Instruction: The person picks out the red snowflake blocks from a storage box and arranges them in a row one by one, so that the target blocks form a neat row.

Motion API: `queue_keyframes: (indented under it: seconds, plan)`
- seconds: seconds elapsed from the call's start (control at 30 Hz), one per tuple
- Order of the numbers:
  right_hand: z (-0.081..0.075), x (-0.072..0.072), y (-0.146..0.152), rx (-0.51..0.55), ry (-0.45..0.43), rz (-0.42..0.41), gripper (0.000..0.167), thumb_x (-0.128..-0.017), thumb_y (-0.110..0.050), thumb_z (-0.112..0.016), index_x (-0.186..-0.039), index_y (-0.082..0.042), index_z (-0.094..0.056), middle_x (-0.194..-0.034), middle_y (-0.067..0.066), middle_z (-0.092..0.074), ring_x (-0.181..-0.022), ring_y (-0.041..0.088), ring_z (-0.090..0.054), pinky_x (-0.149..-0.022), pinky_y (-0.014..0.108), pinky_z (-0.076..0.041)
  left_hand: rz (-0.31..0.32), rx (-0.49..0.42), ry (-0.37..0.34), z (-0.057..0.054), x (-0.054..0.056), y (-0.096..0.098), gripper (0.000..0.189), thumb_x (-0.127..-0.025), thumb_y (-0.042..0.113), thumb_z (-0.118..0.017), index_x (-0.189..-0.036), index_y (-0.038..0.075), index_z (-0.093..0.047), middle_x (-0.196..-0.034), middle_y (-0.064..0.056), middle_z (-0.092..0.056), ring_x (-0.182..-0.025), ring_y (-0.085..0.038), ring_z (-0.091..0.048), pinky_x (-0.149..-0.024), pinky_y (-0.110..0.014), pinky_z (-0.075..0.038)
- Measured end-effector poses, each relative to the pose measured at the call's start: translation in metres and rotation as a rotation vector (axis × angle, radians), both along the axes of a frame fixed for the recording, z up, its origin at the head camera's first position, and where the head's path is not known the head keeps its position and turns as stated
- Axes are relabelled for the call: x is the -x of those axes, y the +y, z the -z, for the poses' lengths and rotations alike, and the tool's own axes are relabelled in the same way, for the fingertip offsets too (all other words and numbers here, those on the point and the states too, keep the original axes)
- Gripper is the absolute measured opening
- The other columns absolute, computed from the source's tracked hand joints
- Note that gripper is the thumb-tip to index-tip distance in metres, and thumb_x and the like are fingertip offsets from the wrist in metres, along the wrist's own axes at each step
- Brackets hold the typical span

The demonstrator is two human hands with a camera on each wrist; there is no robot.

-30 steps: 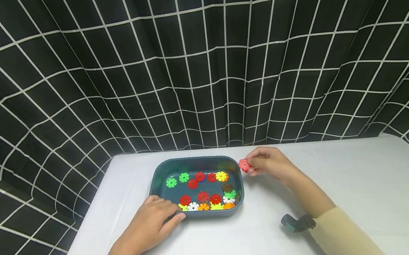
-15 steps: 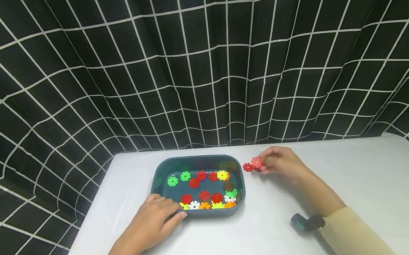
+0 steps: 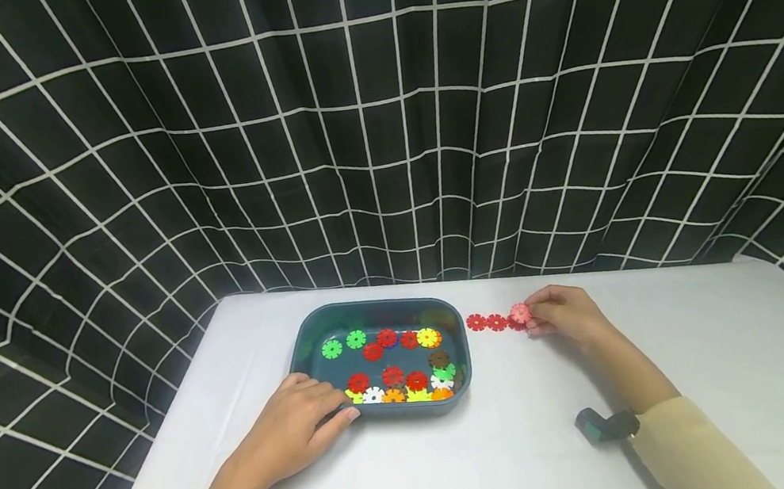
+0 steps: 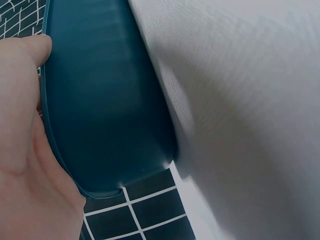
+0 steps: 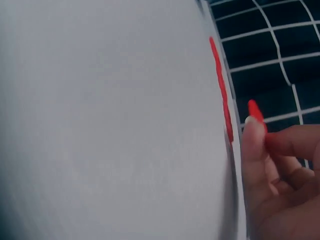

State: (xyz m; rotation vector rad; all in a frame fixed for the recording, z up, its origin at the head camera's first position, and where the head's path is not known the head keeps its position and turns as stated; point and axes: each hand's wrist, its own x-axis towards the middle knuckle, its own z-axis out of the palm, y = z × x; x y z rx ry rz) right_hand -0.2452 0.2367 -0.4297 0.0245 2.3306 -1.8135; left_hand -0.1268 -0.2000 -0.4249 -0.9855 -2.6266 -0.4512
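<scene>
In the head view, my right hand (image 3: 566, 316) pinches a light-red notched plastic disc (image 3: 520, 313) between thumb and fingertips. The right wrist view shows the pinched disc (image 5: 256, 111) edge-on, raised off the table. Just left of it lies a short row of red notched discs (image 3: 497, 322) on the white cloth; the held disc partly covers the right-hand one. My left hand (image 3: 303, 421) holds the near-left corner of a dark teal plastic box (image 3: 466, 348), fingers curled over the rim and thumb along the front wall. The left wrist view shows this box wall (image 4: 105, 100) close up.
Inside the box are several loose discs: green (image 3: 332, 349), yellow (image 3: 428, 338), white (image 3: 373, 395), brown (image 3: 439, 359), orange and more red ones. A white cloth (image 3: 697, 348) covers the table. Behind it hangs a black curtain (image 3: 380, 134) with a white grid.
My right hand has moved right from beside the box's right wall, still pinching a disc. Red discs now show in a row on the cloth behind it. My left hand has stayed on the box.
</scene>
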Motion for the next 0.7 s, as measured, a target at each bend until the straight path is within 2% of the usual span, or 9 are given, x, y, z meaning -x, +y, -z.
queue_keyframes:
  seconds: [0.33,0.57,0.7]
  plan:
    - [0.004,0.003,0.015,-0.082,-0.026,0.028,0.031,-0.099,0.0,-0.055,-0.122,0.021,-0.051,-0.086,0.012,-0.07,-0.073,0.015,-0.07,-0.069,0.031,-0.058,-0.001,0.002,-0.004,0.0,0.0,0.0,0.018,-0.099,0.04,-0.062,-0.09,0.027,-0.07,-0.077,0.023,-0.055,-0.076,0.0,-0.057,-0.09,-0.036,-0.042]
    - [0.0,0.001,0.017,-0.251,-0.047,0.065,0.03,-0.1,-0.008,-0.059,-0.119,0.015,-0.057,-0.085,0.01,-0.068,-0.072,0.015,-0.069,-0.067,0.025,-0.057,0.0,-0.002,0.004,0.0,0.0,0.0,0.018,-0.099,0.04,-0.062,-0.089,0.027,-0.07,-0.077,0.022,-0.055,-0.076,0.0,-0.057,-0.09,-0.036,-0.042]
    - [-0.003,0.0,0.016,-0.295,-0.041,0.071,0.028,-0.099,-0.008,-0.059,-0.116,0.014,-0.058,-0.085,0.012,-0.068,-0.07,0.016,-0.068,-0.066,0.025,-0.057,-0.002,-0.003,0.0,0.0,0.0,0.001,0.019,-0.1,0.041,-0.061,-0.09,0.027,-0.07,-0.078,0.022,-0.056,-0.076,0.0,-0.058,-0.089,-0.036,-0.043]
